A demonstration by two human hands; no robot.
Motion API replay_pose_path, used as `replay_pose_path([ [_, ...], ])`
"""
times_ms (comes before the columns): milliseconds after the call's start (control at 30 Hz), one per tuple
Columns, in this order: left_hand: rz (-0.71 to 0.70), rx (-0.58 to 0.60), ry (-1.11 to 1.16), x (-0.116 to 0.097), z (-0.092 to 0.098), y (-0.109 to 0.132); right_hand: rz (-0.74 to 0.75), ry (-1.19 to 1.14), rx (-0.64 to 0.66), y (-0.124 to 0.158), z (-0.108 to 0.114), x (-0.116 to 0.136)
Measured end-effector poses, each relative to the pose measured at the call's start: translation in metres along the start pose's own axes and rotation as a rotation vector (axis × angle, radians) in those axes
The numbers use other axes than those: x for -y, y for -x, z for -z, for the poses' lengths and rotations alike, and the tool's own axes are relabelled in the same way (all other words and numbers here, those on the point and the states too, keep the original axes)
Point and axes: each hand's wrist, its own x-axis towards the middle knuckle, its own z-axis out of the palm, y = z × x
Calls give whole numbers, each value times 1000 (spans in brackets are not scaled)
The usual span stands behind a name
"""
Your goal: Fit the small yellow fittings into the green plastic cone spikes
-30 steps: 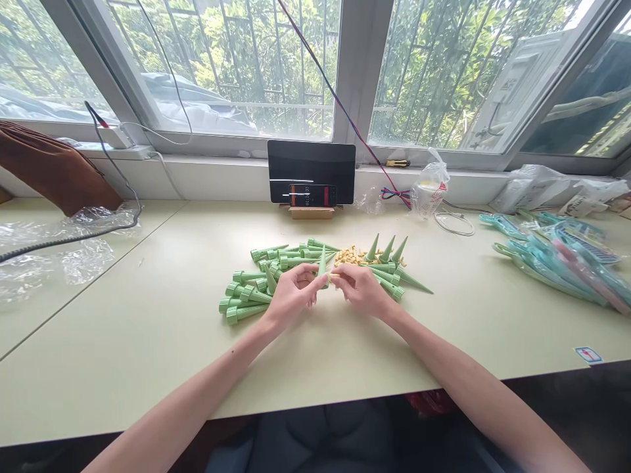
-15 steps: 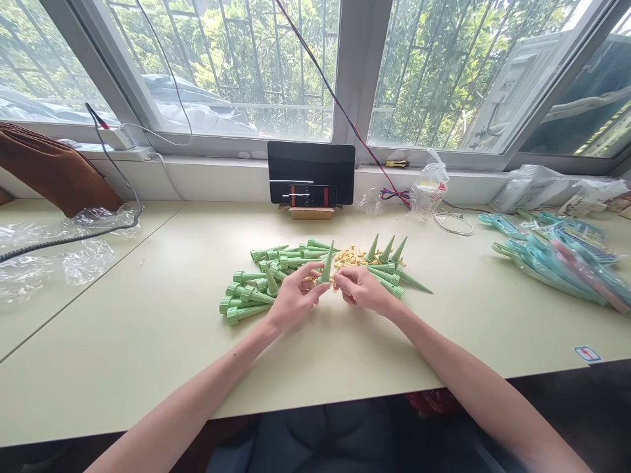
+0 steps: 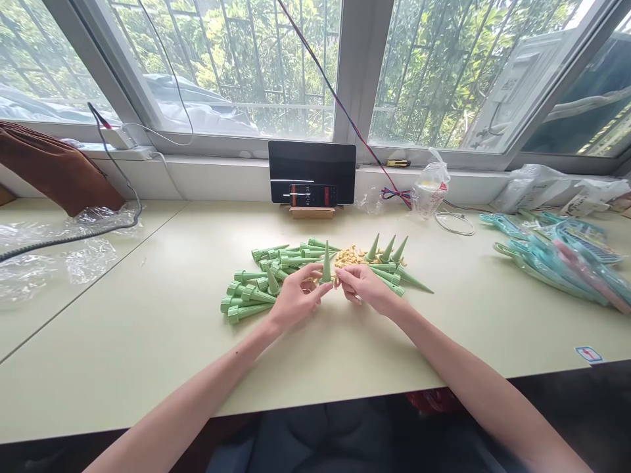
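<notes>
Near the middle of the table, my left hand (image 3: 300,295) grips a green spike (image 3: 327,264) by its base, the point upward. My right hand (image 3: 363,288) is just right of it, thumb and fingers pinched close to the spike's base; what they hold is too small to make out. A pile of green spikes (image 3: 251,310) lies to the left and behind. Small yellow pieces (image 3: 351,255) are heaped behind my right hand. Three green spikes (image 3: 387,249) stand upright at the right of the heap, with more lying in front of them.
A black tablet (image 3: 312,167) and a phone lean on a stand at the back. Wrapped teal and pink items (image 3: 566,256) lie at the right. Clear plastic wrap (image 3: 89,259), a dark cable and a brown bag (image 3: 54,167) are at the left.
The held spike has turned from leaning right to nearly upright. My right hand's fingers have shifted slightly and stay near its base.
</notes>
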Motion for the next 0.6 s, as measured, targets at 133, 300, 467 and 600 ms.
replay_pose_path([
  [133,37,-29,33,-5,0,1,113,102,-128,0,-3,1],
  [300,35,-14,131,-8,1,1,208,156,-137,1,-3,-1],
  [467,26,-1,142,-5,2,0,299,279,-166,2,-4,-5],
  [600,10,-2,81,-4,2,0,327,340,-187,2,-4,-6],
])
